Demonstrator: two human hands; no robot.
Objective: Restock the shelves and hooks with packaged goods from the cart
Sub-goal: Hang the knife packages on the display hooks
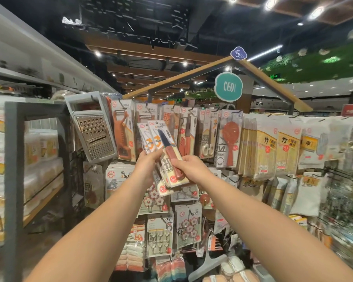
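Both arms reach up toward the middle of the frame, where a small fan of carded knife packs [167, 153] is held between the two hands in front of the hook display. The left hand [146, 166] is closed around the lower left edge of the packs, fingers wrapped behind them. The right hand [189, 166] pinches the front pack from the right, thumb lying across the reddish knife handle. The packs tilt with their tops leaning toward upper left. Just left of them hangs a metal grater [94, 135], and a red rice paddle pack [229, 139] hangs to the right.
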